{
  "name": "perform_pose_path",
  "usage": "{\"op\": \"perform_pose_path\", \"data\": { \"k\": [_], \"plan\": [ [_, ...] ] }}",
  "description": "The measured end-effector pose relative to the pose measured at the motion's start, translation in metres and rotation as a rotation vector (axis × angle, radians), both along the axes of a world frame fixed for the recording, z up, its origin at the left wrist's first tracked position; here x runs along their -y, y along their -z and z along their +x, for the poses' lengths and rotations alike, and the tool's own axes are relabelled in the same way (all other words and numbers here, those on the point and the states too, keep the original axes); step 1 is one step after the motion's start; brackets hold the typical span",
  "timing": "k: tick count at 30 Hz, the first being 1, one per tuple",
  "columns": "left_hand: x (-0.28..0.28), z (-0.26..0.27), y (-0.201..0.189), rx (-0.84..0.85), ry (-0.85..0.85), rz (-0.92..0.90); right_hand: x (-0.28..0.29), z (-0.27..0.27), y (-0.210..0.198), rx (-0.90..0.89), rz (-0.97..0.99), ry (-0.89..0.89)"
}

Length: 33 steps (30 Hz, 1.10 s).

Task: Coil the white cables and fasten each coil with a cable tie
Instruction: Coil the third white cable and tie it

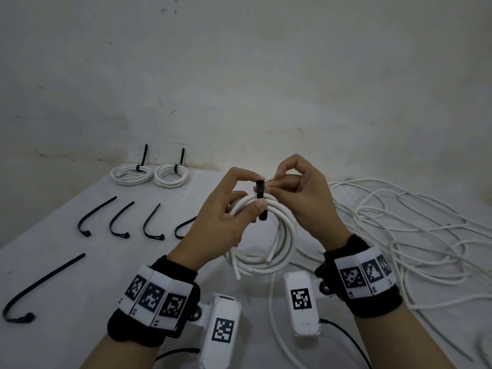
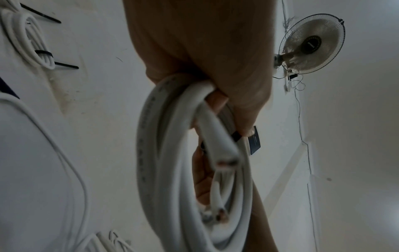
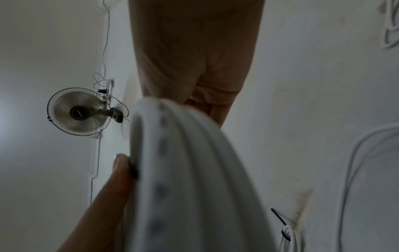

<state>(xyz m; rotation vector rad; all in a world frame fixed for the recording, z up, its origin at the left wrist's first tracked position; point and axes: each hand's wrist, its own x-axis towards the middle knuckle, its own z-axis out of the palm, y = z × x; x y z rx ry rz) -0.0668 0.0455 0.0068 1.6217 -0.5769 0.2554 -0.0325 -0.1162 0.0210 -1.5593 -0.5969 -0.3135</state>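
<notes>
Nearest to the person, above the table's near-centre, both hands work on one coil (image 1: 269, 235) held off the surface. Left hand (image 1: 226, 217): fingers curled round the top of the coil, thumb pressing the black tie (image 1: 261, 201) against the strands. Right hand (image 1: 300, 198): fingertips pinched together at the tie's upper end, just above the coil. The tie is wrapped over the bundle; whether its tail is through the head I cannot tell. Three cut cable ends hang loose at the coil's lower edge.

Progress, judged from the layout: two coils done, a third being fastened, more cable waiting.
- Done: two tied coils (image 1: 131, 175) (image 1: 171, 176) lie side by side at the far left, against the wall, each with its tie tail sticking up.
- Left: a loose tangle of cable (image 1: 415, 235) spreads over the right half of the table, uncoiled.
- Spare ties: one long tie (image 1: 40, 286) at the near left; a row of four ties (image 1: 121, 222) further back, the rightmost partly hidden behind the left hand.

My estimate is under half complete, since the tangle looks good for several more coils.

Surface: table (image 1: 66, 342) covered in pale, plain sheeting, a few smudges. Beyond it a whitewashed wall (image 1: 239, 75), scuffed and stained. The wrist views show a wall fan (image 2: 311, 44) mounted high up, with thin wiring running down beside it.
</notes>
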Motion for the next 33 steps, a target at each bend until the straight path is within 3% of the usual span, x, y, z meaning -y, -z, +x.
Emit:
{"op": "perform_pose_path", "data": {
  "k": [9,14,21,27,33],
  "plan": [
    [0.000,0.005,0.005,-0.031,-0.040,0.014,0.001,-0.004,-0.007,0.068,-0.173,-0.007],
    [0.000,0.005,0.004,-0.050,-0.047,0.059,-0.004,-0.010,-0.011,0.259,-0.340,0.176],
    [0.004,0.006,0.005,-0.073,0.016,0.085,-0.005,-0.008,-0.014,0.351,-0.227,0.446],
    [0.000,0.010,0.007,-0.079,-0.018,0.093,-0.008,-0.008,-0.016,0.205,-0.204,0.267],
    [0.009,0.008,0.012,-0.079,0.058,0.090,-0.001,0.002,-0.008,0.164,-0.112,0.376]
  ]
}}
